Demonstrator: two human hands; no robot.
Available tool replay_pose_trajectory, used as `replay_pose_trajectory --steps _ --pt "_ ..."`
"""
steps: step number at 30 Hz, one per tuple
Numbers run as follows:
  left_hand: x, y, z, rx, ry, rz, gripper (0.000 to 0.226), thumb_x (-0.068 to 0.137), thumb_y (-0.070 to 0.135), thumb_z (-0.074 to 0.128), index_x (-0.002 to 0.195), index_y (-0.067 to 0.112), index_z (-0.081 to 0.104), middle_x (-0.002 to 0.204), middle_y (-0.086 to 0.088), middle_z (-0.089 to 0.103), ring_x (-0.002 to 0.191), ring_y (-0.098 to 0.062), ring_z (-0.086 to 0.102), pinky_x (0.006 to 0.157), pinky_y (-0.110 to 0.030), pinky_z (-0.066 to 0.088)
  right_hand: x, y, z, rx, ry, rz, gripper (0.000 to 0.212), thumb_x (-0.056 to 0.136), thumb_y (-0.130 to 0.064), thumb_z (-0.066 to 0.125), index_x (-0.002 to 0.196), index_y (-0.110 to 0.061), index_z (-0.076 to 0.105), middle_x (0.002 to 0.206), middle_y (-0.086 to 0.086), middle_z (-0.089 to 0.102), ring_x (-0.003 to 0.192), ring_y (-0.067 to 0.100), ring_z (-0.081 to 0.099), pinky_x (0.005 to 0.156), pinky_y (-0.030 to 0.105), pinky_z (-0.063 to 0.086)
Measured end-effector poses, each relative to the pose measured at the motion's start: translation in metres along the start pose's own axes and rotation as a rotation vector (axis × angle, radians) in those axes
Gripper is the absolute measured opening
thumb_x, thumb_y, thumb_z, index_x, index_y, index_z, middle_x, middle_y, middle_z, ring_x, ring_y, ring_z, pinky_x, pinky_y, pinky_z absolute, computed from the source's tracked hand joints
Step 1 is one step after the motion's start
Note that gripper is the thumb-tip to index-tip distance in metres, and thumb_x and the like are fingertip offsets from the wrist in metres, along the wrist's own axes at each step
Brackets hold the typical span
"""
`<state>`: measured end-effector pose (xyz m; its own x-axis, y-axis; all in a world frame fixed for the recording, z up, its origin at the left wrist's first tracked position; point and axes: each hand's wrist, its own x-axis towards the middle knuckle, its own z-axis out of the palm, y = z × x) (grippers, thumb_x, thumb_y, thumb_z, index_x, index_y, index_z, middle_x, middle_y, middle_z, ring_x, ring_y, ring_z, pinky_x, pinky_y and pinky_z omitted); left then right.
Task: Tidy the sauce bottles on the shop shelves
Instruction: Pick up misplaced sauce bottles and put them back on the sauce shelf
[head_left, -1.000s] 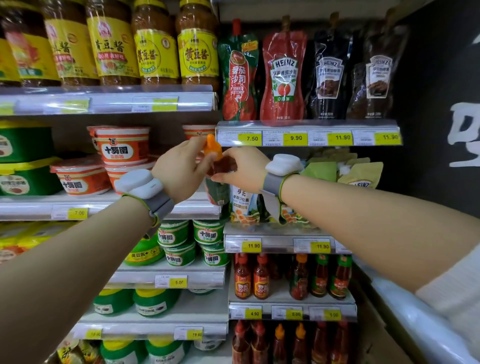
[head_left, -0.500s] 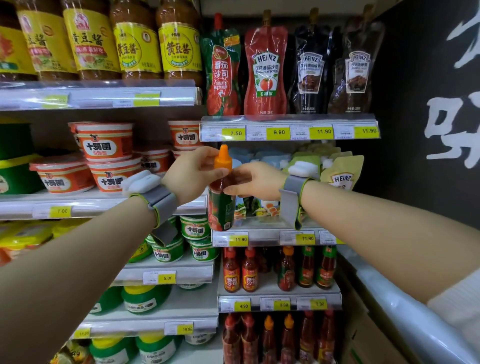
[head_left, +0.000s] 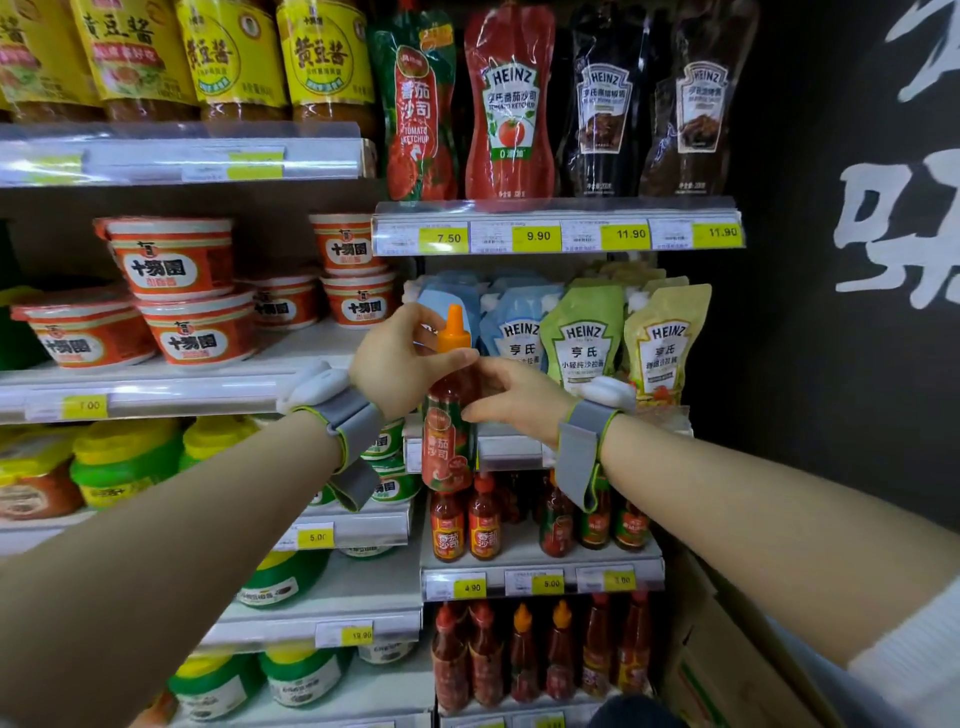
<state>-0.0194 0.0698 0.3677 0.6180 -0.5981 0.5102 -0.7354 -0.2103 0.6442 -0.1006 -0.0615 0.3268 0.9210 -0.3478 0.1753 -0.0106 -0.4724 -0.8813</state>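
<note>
A tomato sauce bottle (head_left: 450, 436) with an orange nozzle cap and a red-green label hangs upright in the air in front of the shelves. My left hand (head_left: 395, 364) grips its neck from the left. My right hand (head_left: 514, 397) holds the neck and shoulder from the right. Both wrists wear grey bands. Below the held bottle, a shelf (head_left: 540, 571) carries a row of small red sauce bottles (head_left: 483, 525). One shelf lower stand more sauce bottles (head_left: 524, 654) with red or orange caps.
Heinz salad-dressing pouches (head_left: 582, 338) stand right behind the hands. Ketchup pouches (head_left: 511, 104) fill the top right shelf. Red paste tubs (head_left: 176, 291) and green-lidded tubs (head_left: 124, 457) fill the left shelves. A dark wall (head_left: 831, 364) and a cardboard box (head_left: 727, 670) are on the right.
Both hands have brought the bottle down and slightly toward me. It now hangs upright with its label in front of the price rail, and the view has tilted lower.
</note>
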Motion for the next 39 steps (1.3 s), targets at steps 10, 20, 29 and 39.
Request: replay_pose_trajectory --steps 10,20,29,39 --pt "-0.005 -0.001 0.027 0.092 0.076 -0.017 0.049 0.074 0.044 0.072 0.109 0.013 0.063 0.098 -0.006 0.062 0.083 -0.015 0.055 0.074 -0.026 0.041 -0.025 0.045 0.025 -0.083 0.163 0.129 0.090 0.052 -0.045 0.088 0.126 -0.019 0.044 0.121 -0.002 0.060 0.108 0.016 0.058 0.094 0.038 0.049" --pt "-0.008 -0.012 0.052 0.007 -0.068 -0.096 0.038 0.074 0.044 0.072 0.098 0.015 0.067 0.094 -0.001 0.069 0.080 -0.014 0.064 0.076 -0.029 0.050 -0.032 0.089 0.029 -0.058 0.307 0.169 0.077 0.051 -0.046 0.088 0.114 -0.022 0.050 0.105 -0.008 0.061 0.095 0.014 0.059 0.079 0.028 0.045" --pt "-0.021 -0.030 0.075 0.042 -0.246 -0.117 0.041 0.078 0.040 0.070 0.111 0.017 0.064 0.105 -0.001 0.069 0.096 -0.015 0.064 0.089 -0.034 0.050 -0.043 0.134 0.032 -0.048 0.342 0.206 0.066 0.054 -0.037 0.090 0.108 -0.022 0.055 0.104 -0.007 0.063 0.093 0.013 0.058 0.078 0.026 0.044" --pt "-0.038 -0.060 0.103 0.079 -0.349 -0.185 0.029 0.079 0.032 0.070 0.103 0.017 0.069 0.101 0.000 0.072 0.093 -0.015 0.065 0.088 -0.033 0.050 -0.050 0.182 0.041 -0.084 0.339 0.313 0.063 0.050 -0.032 0.089 0.096 -0.033 0.046 0.087 -0.026 0.051 0.087 0.010 0.056 0.064 0.019 0.040"
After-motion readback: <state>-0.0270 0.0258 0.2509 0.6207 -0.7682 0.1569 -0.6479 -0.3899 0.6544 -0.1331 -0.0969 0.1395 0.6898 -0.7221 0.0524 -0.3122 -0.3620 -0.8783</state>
